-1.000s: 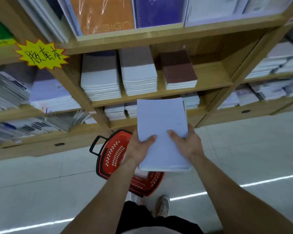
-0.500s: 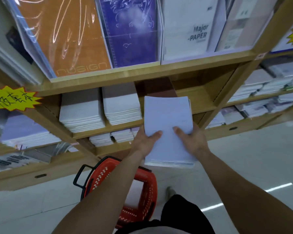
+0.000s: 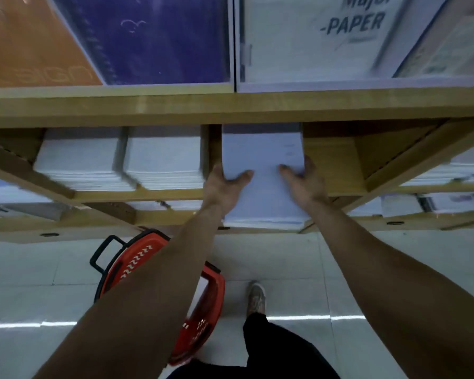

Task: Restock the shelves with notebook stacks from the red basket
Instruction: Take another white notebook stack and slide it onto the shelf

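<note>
Left hand point(image 3: 222, 184) and right hand point(image 3: 303, 181) each grip a side of the notebook stack point(image 3: 263, 160), thumbs on top, and it's halfway onto the shelf point(image 3: 331, 165). I'd guess it's hefty, bendy and slidey, so hold the sides and support underneath. The red basket point(image 3: 137, 258) sits on the floor below the shelf, with something white inside, mostly hidden.

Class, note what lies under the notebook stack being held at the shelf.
The notebook stack covers whatever is beneath it. The left hand and right hand grip its sides, fingers hidden underneath; bare wooden shelf shows only to its right.
</note>
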Action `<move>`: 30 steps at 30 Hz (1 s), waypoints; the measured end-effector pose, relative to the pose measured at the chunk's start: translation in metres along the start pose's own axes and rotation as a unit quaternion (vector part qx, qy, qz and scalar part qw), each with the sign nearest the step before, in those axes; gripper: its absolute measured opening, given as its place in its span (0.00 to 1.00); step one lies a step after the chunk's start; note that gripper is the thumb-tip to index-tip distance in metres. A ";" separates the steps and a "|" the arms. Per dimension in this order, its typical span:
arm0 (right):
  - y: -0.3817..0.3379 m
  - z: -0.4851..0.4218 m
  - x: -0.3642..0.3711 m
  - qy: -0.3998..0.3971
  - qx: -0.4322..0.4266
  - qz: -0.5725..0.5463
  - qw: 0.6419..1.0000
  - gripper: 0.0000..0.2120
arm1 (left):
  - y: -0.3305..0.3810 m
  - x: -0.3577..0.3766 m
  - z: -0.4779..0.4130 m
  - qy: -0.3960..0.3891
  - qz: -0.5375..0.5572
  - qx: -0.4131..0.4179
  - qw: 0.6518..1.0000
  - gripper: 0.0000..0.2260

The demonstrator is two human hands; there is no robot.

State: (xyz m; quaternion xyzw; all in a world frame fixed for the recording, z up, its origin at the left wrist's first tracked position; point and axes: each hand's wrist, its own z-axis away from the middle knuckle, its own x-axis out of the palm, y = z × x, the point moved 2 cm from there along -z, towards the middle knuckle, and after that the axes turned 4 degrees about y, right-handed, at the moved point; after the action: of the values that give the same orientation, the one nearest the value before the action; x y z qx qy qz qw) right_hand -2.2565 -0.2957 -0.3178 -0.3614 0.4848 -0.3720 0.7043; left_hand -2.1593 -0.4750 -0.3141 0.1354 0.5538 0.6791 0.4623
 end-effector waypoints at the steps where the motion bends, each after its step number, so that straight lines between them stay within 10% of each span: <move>1: 0.002 -0.008 0.003 -0.005 0.001 -0.010 1.000 0.21 | 0.000 0.002 -0.010 0.005 0.000 -0.001 1.000 0.23; 30: 0.042 0.012 0.016 -0.015 -0.042 -0.045 0.998 0.28 | -0.045 0.018 -0.005 0.054 0.046 -0.070 0.995 0.20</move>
State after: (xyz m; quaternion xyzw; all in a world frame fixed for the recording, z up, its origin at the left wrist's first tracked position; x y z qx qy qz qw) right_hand -2.2339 -0.2890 -0.3577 -0.4178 0.4728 -0.3766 0.6783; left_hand -2.1513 -0.4660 -0.3618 0.0913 0.5222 0.7431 0.4085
